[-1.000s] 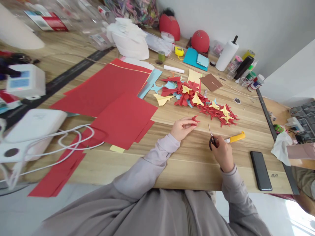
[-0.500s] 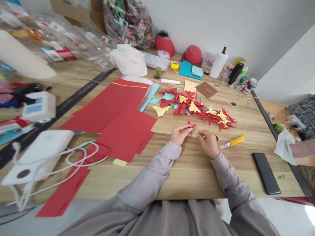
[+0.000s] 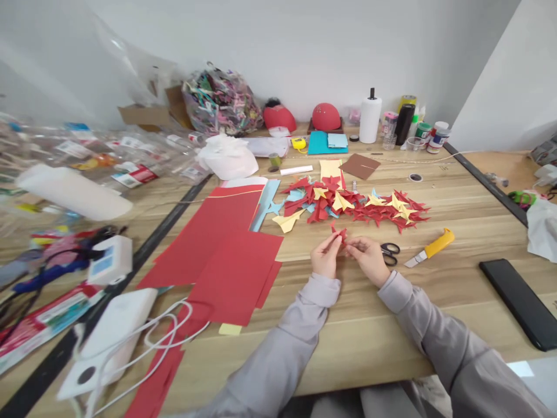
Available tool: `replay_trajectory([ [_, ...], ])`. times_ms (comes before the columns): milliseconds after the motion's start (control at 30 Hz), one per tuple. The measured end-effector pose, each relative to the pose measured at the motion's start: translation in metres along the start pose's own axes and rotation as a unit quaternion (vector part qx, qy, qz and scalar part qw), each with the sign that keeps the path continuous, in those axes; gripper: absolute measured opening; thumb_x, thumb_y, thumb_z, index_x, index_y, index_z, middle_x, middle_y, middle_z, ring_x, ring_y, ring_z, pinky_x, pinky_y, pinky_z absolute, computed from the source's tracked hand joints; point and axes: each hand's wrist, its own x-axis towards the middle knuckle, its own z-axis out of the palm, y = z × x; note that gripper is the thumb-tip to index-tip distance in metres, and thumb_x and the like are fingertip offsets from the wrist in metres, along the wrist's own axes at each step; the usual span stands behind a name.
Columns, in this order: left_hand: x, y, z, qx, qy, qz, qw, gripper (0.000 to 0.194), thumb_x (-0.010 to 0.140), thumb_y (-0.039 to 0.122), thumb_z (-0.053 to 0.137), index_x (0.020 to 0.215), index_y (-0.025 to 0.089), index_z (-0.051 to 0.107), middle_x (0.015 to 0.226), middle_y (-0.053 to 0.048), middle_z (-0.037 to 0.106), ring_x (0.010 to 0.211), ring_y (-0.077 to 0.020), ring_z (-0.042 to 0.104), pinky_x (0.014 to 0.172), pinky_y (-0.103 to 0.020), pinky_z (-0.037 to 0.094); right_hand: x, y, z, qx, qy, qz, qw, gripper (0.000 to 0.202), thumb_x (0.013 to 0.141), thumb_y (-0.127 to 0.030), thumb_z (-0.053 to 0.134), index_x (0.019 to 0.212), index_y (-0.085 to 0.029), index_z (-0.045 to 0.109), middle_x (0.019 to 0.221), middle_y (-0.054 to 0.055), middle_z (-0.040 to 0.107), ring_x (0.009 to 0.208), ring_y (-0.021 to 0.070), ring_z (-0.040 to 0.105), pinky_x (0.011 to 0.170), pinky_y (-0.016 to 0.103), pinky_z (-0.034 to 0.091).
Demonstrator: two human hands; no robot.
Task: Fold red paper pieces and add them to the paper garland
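Observation:
My left hand [image 3: 326,255] pinches a small folded red paper piece [image 3: 338,233] that has pointed ends. My right hand [image 3: 369,259] is closed, its thumb and fingertips pressed together at the near right edge of the same piece; the fingers partly hide it. Just beyond lies a pile of folded paper pieces [image 3: 322,194], mostly red with some yellow and light blue ones. Black-handled scissors [image 3: 390,252] lie beside my right hand, blades hidden behind it. A yellow-handled craft knife [image 3: 438,244] rests farther right.
Red paper sheets [image 3: 239,273] cover the left middle of the table, with a white power bank [image 3: 113,337] and cable at their left. A black phone [image 3: 517,302] lies at right. Bottles [image 3: 404,123], a tape measure [image 3: 298,143] and red domes [image 3: 326,117] stand along the back.
My right fingertips have come in from beside the folded red piece to its edge. The head view has shifted, showing more of the wall and the scissors more plainly.

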Motion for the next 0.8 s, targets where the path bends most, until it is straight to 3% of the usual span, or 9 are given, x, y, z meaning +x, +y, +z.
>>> replay_trajectory([
  [100, -0.005, 0.005, -0.002, 0.036, 0.0, 0.012, 0.999, 0.036, 0.058, 0.031, 0.074, 0.089, 0.014, 0.069, 0.096, -0.011, 0.068, 0.088, -0.021, 0.064, 0.083, -0.039, 0.05, 0.005, 0.001, -0.007, -0.008, 0.053, -0.027, 0.998, 0.024, 0.062, -0.035, 0.069, 0.074, -0.015, 0.062, 0.063, 0.002, 0.064, 0.057, 0.0137, 0.058, 0.06, 0.028, 0.048],
  [200, -0.011, 0.013, -0.006, 0.116, -0.056, 0.057, 0.99, 0.031, 0.057, 0.031, 0.074, 0.083, 0.014, 0.07, 0.112, -0.013, 0.062, 0.104, -0.0254, 0.057, 0.084, -0.038, 0.049, 0.01, 0.001, -0.015, -0.009, 0.084, -0.041, 0.996, 0.026, 0.062, -0.035, 0.07, 0.076, -0.015, 0.063, 0.067, 0.003, 0.066, 0.062, 0.015, 0.06, 0.064, 0.029, 0.048],
  [267, -0.014, 0.022, -0.01, 0.195, -0.091, 0.101, 0.971, 0.024, 0.061, 0.03, 0.072, 0.078, 0.015, 0.07, 0.11, -0.012, 0.061, 0.107, -0.025, 0.055, 0.085, -0.037, 0.048, 0.012, 0.001, -0.018, -0.005, 0.081, -0.043, 0.996, 0.025, 0.061, -0.035, 0.07, 0.076, -0.016, 0.063, 0.065, 0.003, 0.065, 0.061, 0.015, 0.06, 0.064, 0.03, 0.048],
  [367, -0.012, 0.04, -0.019, 0.285, -0.136, 0.19, 0.93, 0.015, 0.071, 0.029, 0.062, 0.077, 0.015, 0.066, 0.109, -0.011, 0.058, 0.1, -0.0209, 0.057, 0.085, -0.037, 0.047, 0.012, -0.003, -0.02, 0.0, 0.065, -0.044, 0.997, 0.022, 0.061, -0.033, 0.07, 0.074, -0.016, 0.063, 0.061, 0.001, 0.063, 0.056, 0.0131, 0.058, 0.06, 0.028, 0.047],
  [500, -0.001, 0.069, -0.026, 0.424, -0.115, 0.35, 0.827, 0.007, 0.071, 0.022, 0.061, 0.073, 0.017, 0.057, 0.091, -0.006, 0.053, 0.091, -0.0184, 0.054, 0.084, -0.038, 0.045, 0.011, -0.012, -0.022, 0.008, 0.051, -0.041, 0.998, 0.017, 0.058, -0.027, 0.07, 0.069, -0.016, 0.062, 0.058, -0.001, 0.062, 0.053, 0.0106, 0.055, 0.055, 0.025, 0.045],
  [600, 0.009, 0.085, -0.02, 0.471, -0.26, 0.326, 0.777, 0.025, 0.068, 0.02, 0.062, 0.091, 0.016, 0.053, 0.104, -0.01, 0.052, 0.103, -0.0217, 0.051, 0.085, -0.037, 0.045, 0.01, -0.018, -0.023, 0.012, 0.014, -0.022, 1.0, 0.012, 0.057, -0.022, 0.068, 0.065, -0.016, 0.062, 0.054, -0.002, 0.06, 0.048, 0.0089, 0.052, 0.05, 0.023, 0.041],
  [667, 0.013, 0.09, -0.014, 0.495, -0.349, 0.29, 0.741, 0.022, 0.067, 0.018, 0.062, 0.088, 0.016, 0.053, 0.115, -0.014, 0.049, 0.115, -0.0254, 0.044, 0.091, -0.04, 0.041, 0.011, -0.02, -0.024, 0.025, -0.005, -0.002, 1.0, 0.009, 0.057, -0.021, 0.066, 0.063, -0.016, 0.061, 0.05, -0.003, 0.058, 0.044, 0.0079, 0.05, 0.047, 0.022, 0.039],
  [800, 0.014, 0.085, -0.005, 0.45, -0.468, 0.18, 0.739, 0.024, 0.074, 0.014, 0.053, 0.098, 0.017, 0.056, 0.118, -0.014, 0.052, 0.111, -0.0226, 0.05, 0.084, -0.035, 0.046, 0.015, -0.02, -0.025, 0.041, -0.005, 0.024, 0.999, 0.007, 0.056, -0.02, 0.063, 0.061, -0.016, 0.059, 0.045, -0.005, 0.056, 0.039, 0.0067, 0.046, 0.042, 0.02, 0.035],
])
